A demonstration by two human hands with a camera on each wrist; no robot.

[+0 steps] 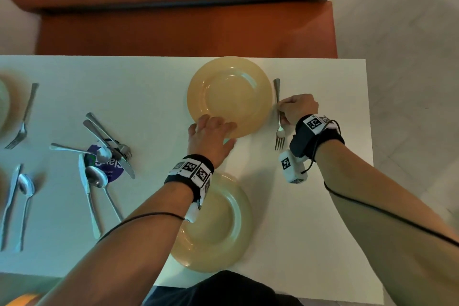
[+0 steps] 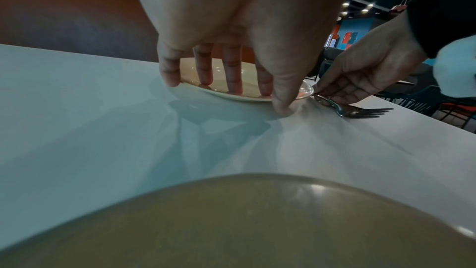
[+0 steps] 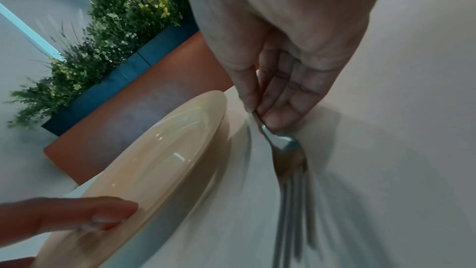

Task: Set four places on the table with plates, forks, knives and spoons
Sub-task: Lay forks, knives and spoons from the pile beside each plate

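A yellow plate (image 1: 229,92) lies at the far edge of the white table (image 1: 154,97). My left hand (image 1: 216,129) holds its near rim, fingers (image 2: 233,72) laid on top and thumb (image 2: 283,105) down at the edge. A fork (image 1: 280,131) lies just right of this plate, tines toward me. My right hand (image 1: 282,113) pinches the fork's handle between thumb and fingertips (image 3: 273,121); the fork (image 3: 288,160) looks motion-blurred in the right wrist view. A second yellow plate (image 1: 223,226) sits at the near edge, partly under my left forearm.
A loose pile of knives, spoons and a fork (image 1: 106,154) lies on a purple sticker at centre left. Farther left are a fork (image 1: 22,122), a knife and spoon (image 1: 17,201) and part of another plate (image 1: 3,104). An orange bench (image 1: 186,27) runs behind the table.
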